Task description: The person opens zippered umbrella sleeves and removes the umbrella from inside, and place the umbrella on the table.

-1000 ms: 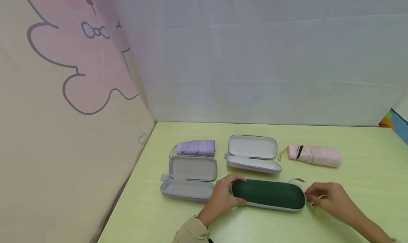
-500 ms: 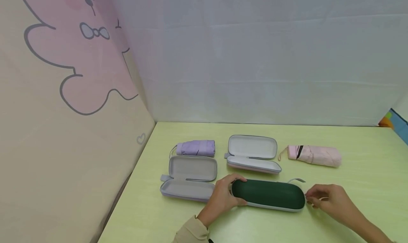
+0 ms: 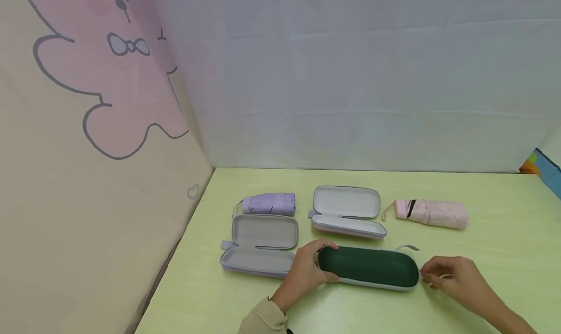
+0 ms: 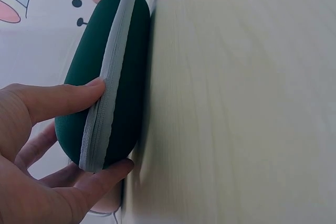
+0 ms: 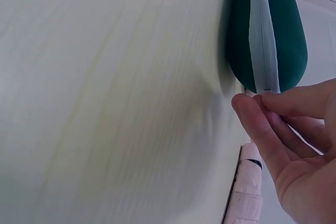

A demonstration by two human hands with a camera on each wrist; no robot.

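Note:
A dark green zip case [image 3: 368,267] lies on the table, with a pale grey zipper band [image 4: 107,87] along its side. My left hand [image 3: 304,270] grips its left end between thumb and fingers. At the right end, my right hand [image 3: 458,278] pinches the zipper's end with thumb and fingertips; the zipper pull is mostly hidden there. In the right wrist view the zipper teeth look closed up to these fingertips. A grey strap [image 3: 407,247] sticks out behind the case.
Left of the green case lies an opened lilac case [image 3: 258,261]; behind it, an opened pink case [image 3: 348,202]. A folded purple umbrella [image 3: 269,204] and a folded pink umbrella [image 3: 438,213] lie farther back. A pale cloth wall [image 3: 350,105] borders the table's back edge.
My right hand has shifted slightly toward the near side around the green case's right end. My left hand and the case stay put.

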